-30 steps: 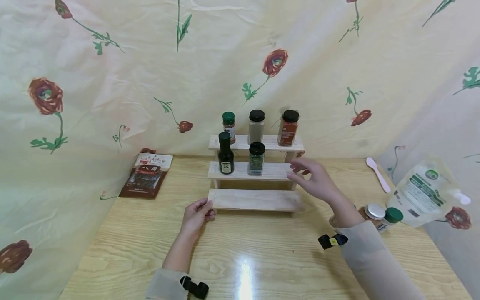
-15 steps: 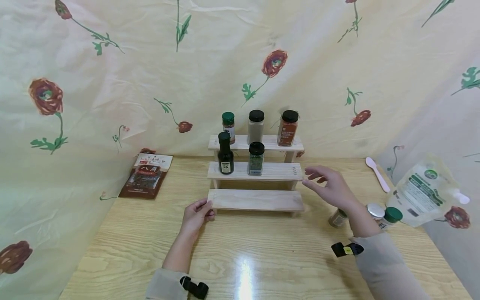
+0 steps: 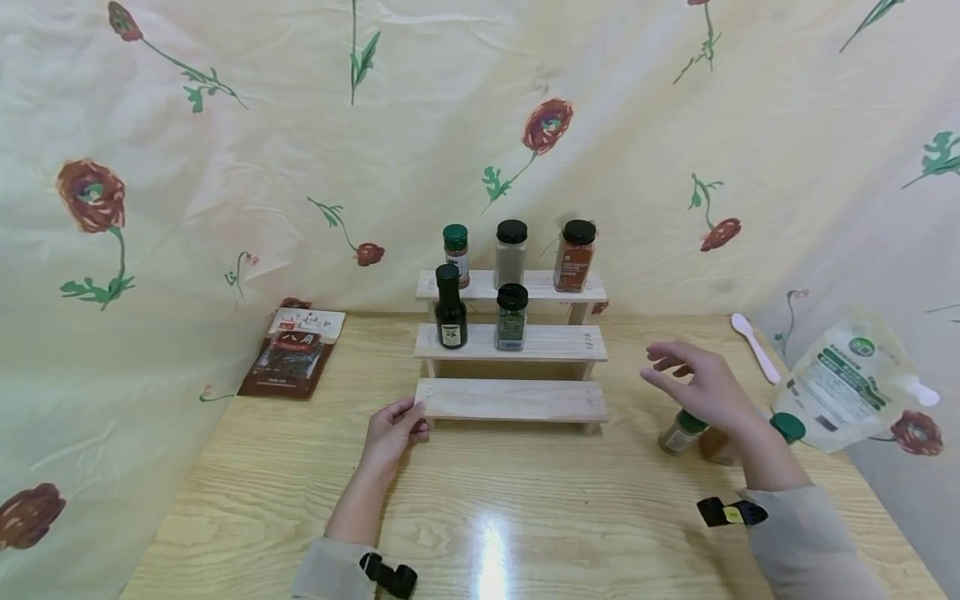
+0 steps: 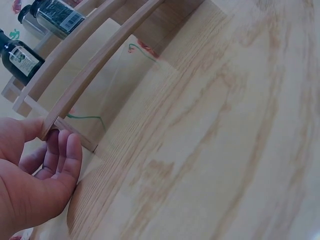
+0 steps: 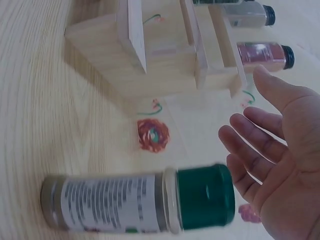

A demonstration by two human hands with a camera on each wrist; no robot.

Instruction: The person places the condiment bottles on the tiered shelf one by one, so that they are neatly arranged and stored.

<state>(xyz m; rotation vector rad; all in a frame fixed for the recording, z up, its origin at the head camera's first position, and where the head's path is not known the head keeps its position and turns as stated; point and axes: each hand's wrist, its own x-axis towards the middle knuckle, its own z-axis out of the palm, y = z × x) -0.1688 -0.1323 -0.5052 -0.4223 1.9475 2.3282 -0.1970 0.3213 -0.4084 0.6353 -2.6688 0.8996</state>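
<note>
A three-tier wooden spice rack stands on the table. My left hand grips the left end of its lowest shelf, thumb against the edge and fingers curled below. The middle shelf carries a dark sauce bottle and a black-lidded jar of green herbs. On the top shelf are a green-capped jar, a jar of pale powder and a red pepper jar. My right hand hovers right of the rack, fingers loosely bent, holding nothing. Just below it is a green-capped spice shaker.
A brown jar, partly hidden by my right forearm, and another green-capped jar stand at the right. Beyond lie a white pouch and a pale spoon. A brown spice packet lies at the left.
My right hand has drawn back from the middle shelf's right end, moving right and slightly toward me, to above the jars. The left hand and the rack stay in place.
</note>
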